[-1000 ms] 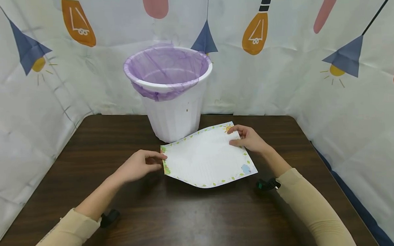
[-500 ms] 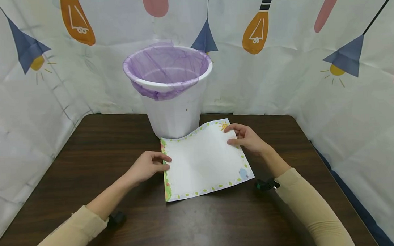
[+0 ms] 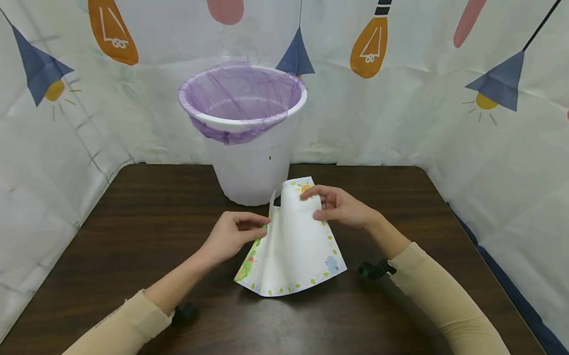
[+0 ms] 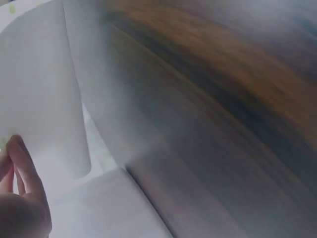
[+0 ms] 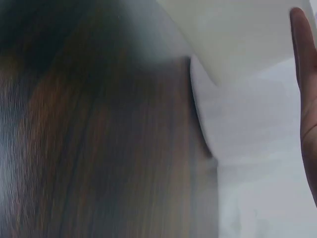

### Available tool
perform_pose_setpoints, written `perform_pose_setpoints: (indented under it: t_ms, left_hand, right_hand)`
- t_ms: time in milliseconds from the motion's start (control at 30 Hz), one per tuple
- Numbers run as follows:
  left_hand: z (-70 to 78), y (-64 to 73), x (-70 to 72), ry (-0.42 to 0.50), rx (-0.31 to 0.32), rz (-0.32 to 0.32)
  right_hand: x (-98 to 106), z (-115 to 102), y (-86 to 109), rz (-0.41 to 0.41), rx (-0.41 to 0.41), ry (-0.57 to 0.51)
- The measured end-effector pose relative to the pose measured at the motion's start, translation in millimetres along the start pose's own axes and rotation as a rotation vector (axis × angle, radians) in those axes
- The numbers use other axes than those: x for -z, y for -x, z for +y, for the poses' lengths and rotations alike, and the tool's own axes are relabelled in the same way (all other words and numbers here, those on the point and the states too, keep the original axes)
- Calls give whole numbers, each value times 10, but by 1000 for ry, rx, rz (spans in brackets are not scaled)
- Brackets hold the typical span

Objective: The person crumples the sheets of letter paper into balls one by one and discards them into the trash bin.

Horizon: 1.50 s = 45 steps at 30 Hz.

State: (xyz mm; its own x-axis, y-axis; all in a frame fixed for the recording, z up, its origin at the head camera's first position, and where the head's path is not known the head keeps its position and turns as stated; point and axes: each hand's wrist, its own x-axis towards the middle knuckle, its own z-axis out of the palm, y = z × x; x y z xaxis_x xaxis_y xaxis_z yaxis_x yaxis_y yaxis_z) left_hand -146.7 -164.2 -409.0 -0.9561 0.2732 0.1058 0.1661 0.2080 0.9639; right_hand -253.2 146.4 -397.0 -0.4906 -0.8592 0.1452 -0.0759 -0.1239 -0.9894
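Note:
Between both hands, above the table in the head view, is a white sheet of paper (image 3: 296,245) with a printed border of leaves, a sun and a blue animal. It bends into upright folds, its upper part bunched narrow and its lower edge fanned out. My left hand (image 3: 232,234) pinches the left edge between thumb and fingers. At the upper right edge, by the sun, my right hand (image 3: 339,207) pinches the sheet. The left wrist view has the left fingertips (image 4: 22,158) against the pale paper (image 4: 39,89). Only part of the right hand (image 5: 308,94) shows in the right wrist view.
A white bin (image 3: 251,168) with a purple liner (image 3: 244,98) stands behind the paper at the far side of the dark wooden table (image 3: 145,219). White printed curtains (image 3: 372,122) enclose the back and sides.
The left hand has moved right, toward the right hand, which shifted slightly left. The sheet, spread out before, is now squeezed narrower and curved into folds.

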Motion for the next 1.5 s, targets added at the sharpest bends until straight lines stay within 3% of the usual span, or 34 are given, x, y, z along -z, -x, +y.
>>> perform_pose_setpoints:
  t_ms: [267, 433, 567, 700, 867, 1033, 1167, 1367, 1500]
  left_hand:
    - [50, -143, -198, -5, -126, 71]
    - [71, -173, -212, 29, -119, 113]
    - [91, -178, -217, 53, -113, 99]
    - [90, -191, -237, 20, -128, 81]
    - [93, -177, -197, -41, -133, 127]
    - [81, -141, -24, -151, -106, 142]
    - [53, -109, 65, -200, -56, 121]
    - [-26, -74, 93, -251, 49, 27]
    - [-75, -62, 91, -288, 128, -52]
  right_hand:
    - [-161, -32, -150, 79, 4, 44]
    - [-174, -70, -164, 136, -9, 112]
    - [-161, -78, -145, 161, -15, 122]
    - [-154, -69, -137, 144, -14, 93]
    - [-94, -96, -107, 172, -44, 139]
    - [29, -143, -17, 209, -84, 229]
    - [91, -169, 52, 204, -83, 232]
    - [112, -189, 72, 157, -41, 139]
    - [108, -218, 85, 162, -34, 138]
